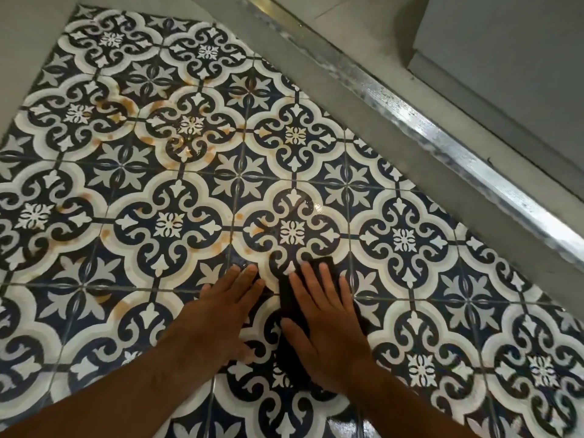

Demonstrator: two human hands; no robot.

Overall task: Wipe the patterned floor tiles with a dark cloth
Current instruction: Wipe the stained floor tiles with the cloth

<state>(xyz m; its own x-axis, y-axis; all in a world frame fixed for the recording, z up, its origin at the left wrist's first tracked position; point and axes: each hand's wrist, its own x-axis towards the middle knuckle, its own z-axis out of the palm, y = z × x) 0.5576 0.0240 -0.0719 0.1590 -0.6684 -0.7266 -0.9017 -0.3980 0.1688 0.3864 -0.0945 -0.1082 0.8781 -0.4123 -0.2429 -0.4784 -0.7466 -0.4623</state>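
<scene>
Cloth: dark cloth [287, 303] flat on patterned floor tiles [404, 241], near 6 o'clock.
Right hand [327, 330]: fingers spread, pressing the cloth.
Left hand [221, 317]: flat on bare tile, at cloth's 9 o'clock.
Stains: orange stains [109, 113] toward 10 o'clock.
Edge: metal strip [442, 137] toward 2 o'clock.

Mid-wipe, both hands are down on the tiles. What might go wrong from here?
1. The left hand bears flat on bare patterned tiles that look glossy and wet in places; it may slip.
2. Orange stains lie beyond the dark cloth, which could smear them instead of lifting them.
3. The right hand only presses flat on the cloth, so the cloth may bunch or slip out.
</scene>
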